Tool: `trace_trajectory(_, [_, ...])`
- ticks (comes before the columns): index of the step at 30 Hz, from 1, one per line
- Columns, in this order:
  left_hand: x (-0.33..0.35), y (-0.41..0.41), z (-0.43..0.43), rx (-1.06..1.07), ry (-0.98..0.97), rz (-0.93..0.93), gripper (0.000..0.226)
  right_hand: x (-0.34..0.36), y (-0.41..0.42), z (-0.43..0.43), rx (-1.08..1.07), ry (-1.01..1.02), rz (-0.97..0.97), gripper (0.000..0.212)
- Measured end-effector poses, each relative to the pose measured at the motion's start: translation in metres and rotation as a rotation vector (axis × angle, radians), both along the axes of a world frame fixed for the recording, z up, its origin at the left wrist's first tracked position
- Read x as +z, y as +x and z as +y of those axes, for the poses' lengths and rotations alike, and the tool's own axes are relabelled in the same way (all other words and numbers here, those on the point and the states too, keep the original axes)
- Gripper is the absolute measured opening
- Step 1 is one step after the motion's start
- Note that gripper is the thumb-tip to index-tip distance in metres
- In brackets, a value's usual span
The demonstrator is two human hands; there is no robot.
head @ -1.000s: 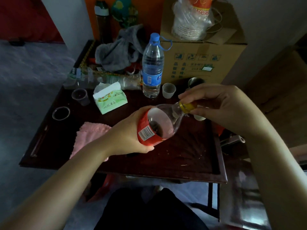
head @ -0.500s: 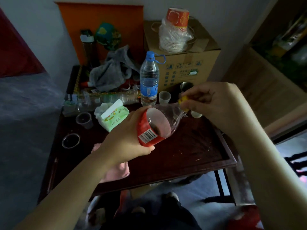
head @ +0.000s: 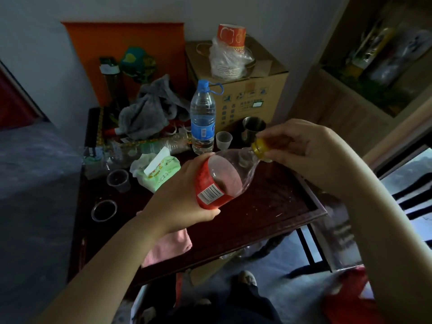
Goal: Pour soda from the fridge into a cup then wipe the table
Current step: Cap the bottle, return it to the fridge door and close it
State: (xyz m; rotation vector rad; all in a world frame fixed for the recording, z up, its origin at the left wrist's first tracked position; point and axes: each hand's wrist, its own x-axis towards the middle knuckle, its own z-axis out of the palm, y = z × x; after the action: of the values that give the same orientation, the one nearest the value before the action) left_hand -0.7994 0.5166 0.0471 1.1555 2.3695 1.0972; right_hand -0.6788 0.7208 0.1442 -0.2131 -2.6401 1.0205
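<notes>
The dark wooden tabletop fills the middle of the view, with a raised lip along its near and right edges. Its back half is crowded. A cardboard box stands at the back right, a grey cloth is heaped at the back left, and a tall water bottle stands upright between them. The front right of the surface is bare wood, the widest free stretch. At the front left, a pink cloth lies under the left forearm and reaches the near edge.

Both hands are raised over the middle of the tabletop. The left hand is wrapped round the red-labelled lower body of the soda bottle. The bottle is tilted, its neck pointing away and to the right, with a little dark liquid inside. The right hand has its fingertips curled round the yellow cap on the bottle's neck.

A green tissue pack lies left of the bottle. A metal cup stands just beyond the cap, and a small clear cup stands beside the water bottle. Two plastic cups stand near the left edge.
</notes>
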Motion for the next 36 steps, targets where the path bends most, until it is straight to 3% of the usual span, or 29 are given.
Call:
trace_trajectory(2, [0.001, 0.001, -0.003, -0.005, -0.001, 0.026, 0.107, 0.002, -0.001, -0.011, -0.114, 0.091, -0.024, 0.019])
trace_trajectory(6, [0.001, 0.000, -0.009, -0.012, -0.002, 0.020, 0.107, -0.005, -0.008, -0.026, -0.337, 0.411, -0.023, 0.055])
trace_trajectory(8, [0.002, -0.001, -0.013, -0.015, 0.000, -0.001, 0.107, -0.006, -0.007, -0.026, -0.268, 0.330, 0.016, 0.054])
trace_trajectory(11, [0.002, -0.004, -0.017, -0.017, -0.001, 0.000, 0.107, -0.001, -0.002, -0.025, -0.027, 0.049, 0.022, 0.029])
trace_trajectory(14, [0.003, -0.007, -0.018, -0.013, -0.013, 0.021, 0.107, 0.000, -0.001, -0.022, 0.103, 0.003, 0.028, 0.035])
trace_trajectory(19, [0.008, -0.008, -0.015, -0.017, -0.017, 0.067, 0.108, 0.002, -0.008, -0.026, -0.168, 0.087, -0.002, 0.016])
trace_trajectory(27, [0.010, -0.010, -0.013, -0.019, -0.021, 0.063, 0.109, -0.010, -0.019, -0.029, -0.252, 0.316, 0.004, 0.038])
trace_trajectory(30, [0.009, -0.008, -0.009, -0.042, -0.029, 0.106, 0.108, -0.021, -0.019, -0.029, -0.312, 0.481, 0.111, 0.046])
trace_trajectory(36, [0.000, -0.003, -0.001, -0.128, -0.012, 0.138, 0.111, -0.030, -0.006, -0.032, -0.497, 0.648, 0.162, 0.043])
